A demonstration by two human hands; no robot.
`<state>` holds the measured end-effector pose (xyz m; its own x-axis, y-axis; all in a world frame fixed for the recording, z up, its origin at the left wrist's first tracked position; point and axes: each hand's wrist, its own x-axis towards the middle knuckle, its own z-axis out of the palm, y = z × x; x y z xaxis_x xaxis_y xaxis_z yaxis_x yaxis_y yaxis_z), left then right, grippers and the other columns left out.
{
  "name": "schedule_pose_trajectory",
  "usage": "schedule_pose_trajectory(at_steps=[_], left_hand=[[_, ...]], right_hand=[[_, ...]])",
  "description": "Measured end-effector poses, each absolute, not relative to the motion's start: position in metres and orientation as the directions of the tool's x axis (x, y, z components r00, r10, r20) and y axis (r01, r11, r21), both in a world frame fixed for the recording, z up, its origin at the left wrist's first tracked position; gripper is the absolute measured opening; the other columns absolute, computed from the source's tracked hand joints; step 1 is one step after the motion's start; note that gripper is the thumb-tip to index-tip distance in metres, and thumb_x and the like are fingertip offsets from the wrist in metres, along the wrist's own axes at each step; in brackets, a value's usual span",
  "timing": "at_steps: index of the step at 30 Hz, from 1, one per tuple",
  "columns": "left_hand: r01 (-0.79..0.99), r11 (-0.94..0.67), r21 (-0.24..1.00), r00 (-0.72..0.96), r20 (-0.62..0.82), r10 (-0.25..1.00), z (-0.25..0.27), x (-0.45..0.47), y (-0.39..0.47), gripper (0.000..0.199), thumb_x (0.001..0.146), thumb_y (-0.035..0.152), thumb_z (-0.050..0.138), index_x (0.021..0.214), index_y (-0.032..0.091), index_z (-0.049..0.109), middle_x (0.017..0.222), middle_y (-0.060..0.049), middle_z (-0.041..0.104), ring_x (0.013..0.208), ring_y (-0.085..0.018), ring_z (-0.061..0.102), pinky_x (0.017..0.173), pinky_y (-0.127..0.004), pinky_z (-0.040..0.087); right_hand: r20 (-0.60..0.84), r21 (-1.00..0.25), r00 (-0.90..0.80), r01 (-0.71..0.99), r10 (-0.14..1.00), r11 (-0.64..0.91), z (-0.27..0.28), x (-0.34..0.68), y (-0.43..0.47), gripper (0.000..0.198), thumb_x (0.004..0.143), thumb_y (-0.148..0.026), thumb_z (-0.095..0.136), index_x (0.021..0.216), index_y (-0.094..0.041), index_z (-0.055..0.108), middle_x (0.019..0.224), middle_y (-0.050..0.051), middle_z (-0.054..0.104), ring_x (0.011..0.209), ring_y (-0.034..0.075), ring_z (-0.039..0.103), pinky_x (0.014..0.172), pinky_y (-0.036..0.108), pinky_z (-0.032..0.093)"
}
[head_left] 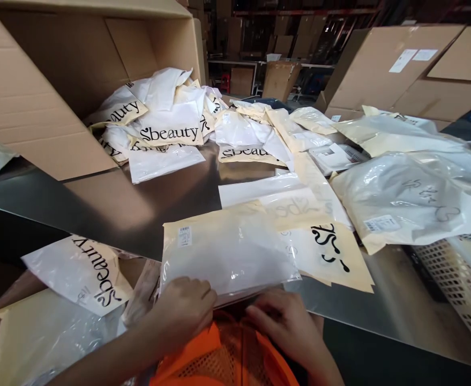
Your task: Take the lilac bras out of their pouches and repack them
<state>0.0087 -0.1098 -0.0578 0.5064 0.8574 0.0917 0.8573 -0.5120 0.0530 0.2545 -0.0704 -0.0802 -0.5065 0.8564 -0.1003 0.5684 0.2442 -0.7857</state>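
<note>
A clear plastic bag [227,249] with cream and white contents and a small barcode label lies at the table's near edge. My left hand [189,305] is closed at the bag's near left corner, knuckles up. At its near right edge my right hand [281,311] is curled, thumb and fingers drawn together; the fingertips are partly hidden. Beneath and behind the bag lie flat cream-and-white printed bags [331,252] with black lettering.
A large open carton [38,96] on its side stands at the left, with a heap of "Sbeauty" bags [171,126] at its mouth. Filled bags [412,193] lie at the right above a perforated plastic crate [456,284]. More bags [58,327] sit below the metal table's [147,214] edge.
</note>
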Motion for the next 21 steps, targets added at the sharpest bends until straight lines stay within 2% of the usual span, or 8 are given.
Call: schedule_pose_trajectory(at_steps=[2,5,8,10,12,15,18,21], left_hand=[[0.847,-0.526,0.078,0.523,0.05,0.851,-0.082,0.024,-0.12,0.014,0.082,0.009,0.056,0.075,0.021,0.058,0.07,-0.001,0.062,0.061,-0.02,0.058,0.056,-0.033,0.036],[0.841,-0.493,0.225,0.517,-0.064,0.853,-0.105,0.043,-0.132,0.011,0.084,0.014,0.056,0.076,0.021,0.06,0.074,-0.003,0.065,0.064,-0.021,0.061,0.056,-0.033,0.039],[0.75,-0.372,0.547,0.532,-0.162,0.831,-0.114,0.064,-0.136,0.017,0.089,0.032,0.054,0.077,0.024,0.063,0.077,-0.005,0.067,0.07,-0.021,0.063,0.062,-0.034,0.043],[0.616,-0.161,0.771,0.511,-0.236,0.826,-0.123,0.082,-0.132,0.024,0.089,0.043,0.053,0.076,0.026,0.064,0.073,-0.002,0.065,0.069,-0.019,0.062,0.062,-0.032,0.043],[0.406,0.195,0.893,0.472,-0.387,0.792,-0.139,0.102,-0.124,0.034,0.083,0.056,0.056,0.074,0.024,0.061,0.064,0.0,0.059,0.058,-0.016,0.057,0.055,-0.029,0.04],[0.096,0.596,0.797,0.518,-0.551,0.654,-0.168,0.133,-0.104,0.058,0.068,0.079,0.053,0.073,0.021,0.051,0.054,0.004,0.051,0.039,-0.011,0.044,0.043,-0.025,0.031],[-0.016,0.666,0.745,0.575,-0.538,0.616,-0.188,0.155,-0.088,0.07,0.059,0.089,0.047,0.077,0.022,0.047,0.054,0.004,0.051,0.035,-0.011,0.043,0.039,-0.024,0.025],[-0.075,0.678,0.731,0.589,-0.516,0.621,-0.192,0.169,-0.082,0.072,0.056,0.09,0.05,0.075,0.021,0.047,0.054,0.004,0.051,0.036,-0.011,0.044,0.038,-0.024,0.022]], right_hand=[[-0.135,-0.718,-0.215,0.694,0.967,0.054,-0.089,0.282,-0.068,0.058,0.093,-0.061,0.041,0.055,-0.02,0.056,0.056,0.003,0.06,0.055,0.018,0.057,0.057,0.028,0.04],[-0.142,-0.582,0.083,0.799,0.986,-0.151,-0.105,0.311,-0.056,0.056,0.089,-0.068,0.037,0.081,-0.021,0.066,0.071,0.007,0.068,0.068,0.025,0.065,0.063,0.033,0.042],[-0.271,-0.556,0.073,0.802,0.96,-0.218,-0.118,0.321,-0.044,0.06,0.087,-0.07,0.034,0.111,-0.023,0.064,0.083,0.008,0.072,0.08,0.028,0.069,0.071,0.036,0.046],[-0.34,-0.583,0.026,0.779,0.94,-0.232,-0.123,0.321,-0.039,0.062,0.086,-0.073,0.032,0.106,-0.024,0.065,0.077,0.006,0.072,0.074,0.027,0.069,0.072,0.036,0.047],[-0.379,-0.596,0.009,0.763,0.925,-0.252,-0.126,0.321,-0.039,0.062,0.083,-0.075,0.033,0.092,-0.024,0.066,0.071,0.005,0.071,0.065,0.026,0.067,0.069,0.035,0.048],[-0.37,-0.596,0.018,0.762,0.929,-0.252,-0.13,0.323,-0.043,0.055,0.08,-0.071,0.037,0.068,-0.023,0.06,0.06,0.005,0.066,0.058,0.025,0.064,0.062,0.033,0.047],[-0.351,-0.618,-0.002,0.752,0.936,-0.23,-0.134,0.326,-0.05,0.05,0.081,-0.065,0.037,0.06,-0.024,0.056,0.055,0.005,0.063,0.056,0.024,0.062,0.058,0.032,0.047],[-0.376,-0.616,-0.007,0.749,0.926,-0.245,-0.135,0.327,-0.055,0.049,0.081,-0.065,0.037,0.066,-0.024,0.06,0.066,0.008,0.068,0.063,0.026,0.065,0.058,0.032,0.048]])
